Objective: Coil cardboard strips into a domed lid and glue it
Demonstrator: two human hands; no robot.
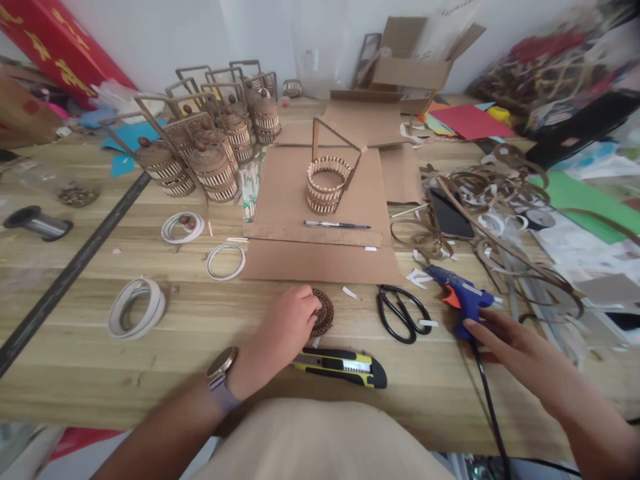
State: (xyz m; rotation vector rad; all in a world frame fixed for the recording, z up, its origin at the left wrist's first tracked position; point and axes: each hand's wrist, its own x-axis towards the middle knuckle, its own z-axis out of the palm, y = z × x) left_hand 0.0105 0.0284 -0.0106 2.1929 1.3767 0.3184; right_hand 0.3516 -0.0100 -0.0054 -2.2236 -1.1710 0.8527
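My left hand (285,333), with a watch (223,365) on its wrist, grips the left edge of a round brown coil of corrugated cardboard (324,312) on the table. Its fingertips are partly hidden. At the right, my right hand (510,343) has thumb and fingers around the handle of a blue glue gun (465,297) with an orange trigger. The gun's black cord runs down toward me. Between the hands lie black-handled scissors (404,313). Nearer to me is a yellow and black utility knife (345,367).
A small slatted basket with a tall handle (327,190) and a pen (337,225) rest on flat cardboard (280,267). Several lidded baskets (215,173) stand at back left. White paper rolls (136,308) lie left. A phone (451,212) and tangled brown strips (500,180) occupy the right.
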